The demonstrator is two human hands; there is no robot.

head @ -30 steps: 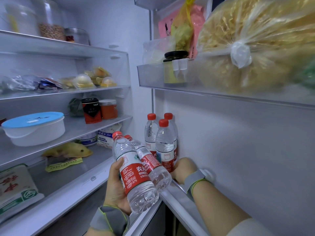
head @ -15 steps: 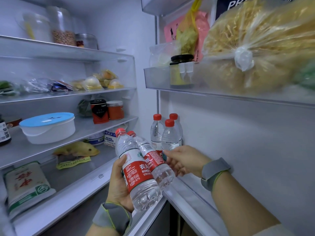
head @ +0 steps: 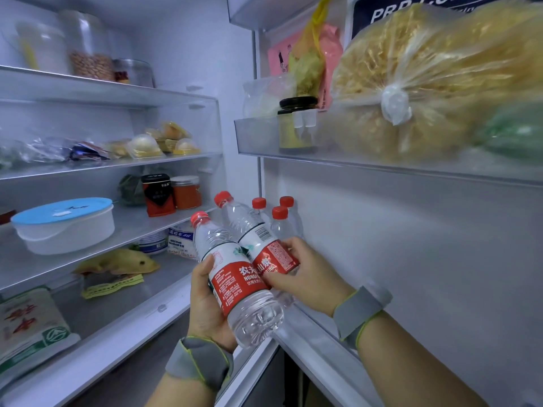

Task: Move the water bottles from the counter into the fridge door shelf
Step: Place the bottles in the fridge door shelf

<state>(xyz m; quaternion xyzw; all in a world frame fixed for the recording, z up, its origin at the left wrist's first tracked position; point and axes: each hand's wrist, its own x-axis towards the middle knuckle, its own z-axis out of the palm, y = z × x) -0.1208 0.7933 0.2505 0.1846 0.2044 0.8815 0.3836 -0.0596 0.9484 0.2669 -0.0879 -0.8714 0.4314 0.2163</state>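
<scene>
Three red-capped bottles [head: 280, 223] already stand in the fridge door shelf [head: 317, 342], by head view. Two more not yet shelved: left hand [head: 205, 306] wraps the near bottle [head: 235, 277]; right hand [head: 311, 274] clamps the second bottle [head: 255, 236], tilted, touching the first. Five bottles visible total. Counter out of frame, so remaining stock unknown. Judging: mostly done.

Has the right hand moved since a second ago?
Yes. The right hand left the standing bottles in the door shelf and now grips the second held bottle.
</scene>
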